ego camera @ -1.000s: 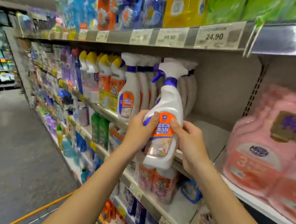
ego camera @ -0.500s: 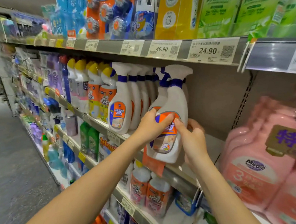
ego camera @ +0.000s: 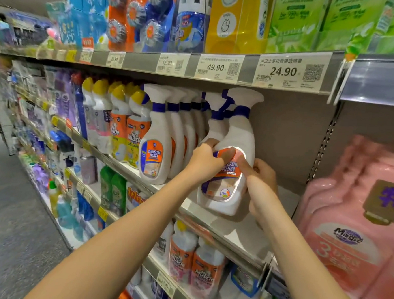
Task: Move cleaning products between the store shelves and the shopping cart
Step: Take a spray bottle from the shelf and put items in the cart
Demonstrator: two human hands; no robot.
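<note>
**Both hands on the bottle at the shelf**

Head camera: you hold the white spray bottle [ego camera: 240, 138] tilted over the middle shelf [ego camera: 243, 236], just right of its matching row [ego camera: 155, 146]. Left hand [ego camera: 205, 160] and right hand [ego camera: 262, 180] curl their fingers round its sides, thumbs pressed on the orange label.

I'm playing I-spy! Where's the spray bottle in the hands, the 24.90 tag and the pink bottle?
spray bottle [ego camera: 241, 136]: head view, white body above the label.
24.90 tag [ego camera: 283, 71]: head view, on the printed number.
pink bottle [ego camera: 348, 238]: head view, on its Magic label.
</note>
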